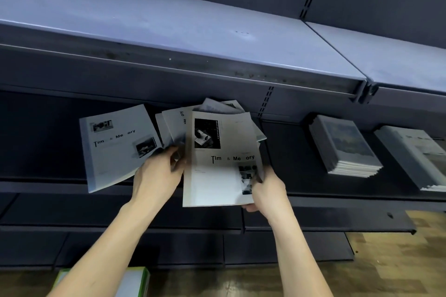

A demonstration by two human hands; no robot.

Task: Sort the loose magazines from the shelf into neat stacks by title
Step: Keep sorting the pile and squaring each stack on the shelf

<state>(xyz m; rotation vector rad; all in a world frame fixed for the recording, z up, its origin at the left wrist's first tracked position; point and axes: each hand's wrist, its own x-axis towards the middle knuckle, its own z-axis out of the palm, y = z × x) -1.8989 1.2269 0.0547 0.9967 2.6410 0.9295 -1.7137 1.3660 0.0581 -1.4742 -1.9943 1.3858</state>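
A green-edged box (135,281) sits low at the bottom edge, nearest the viewer, with both forearms reaching over it to the dark shelf (301,152). The right hand (268,190) pinches the lower corner of a cream magazine (217,176), thumb on top, apparently lifting it free of the loose pile (178,125) so its title can be matched. The left hand (156,173) curls its fingers round the cream cover's left edge, probably steadying it. A grey copy (113,152) with the same title lies just left, overhanging the edge. Two neat stacks (345,147) wait well apart on the right, likely destinations
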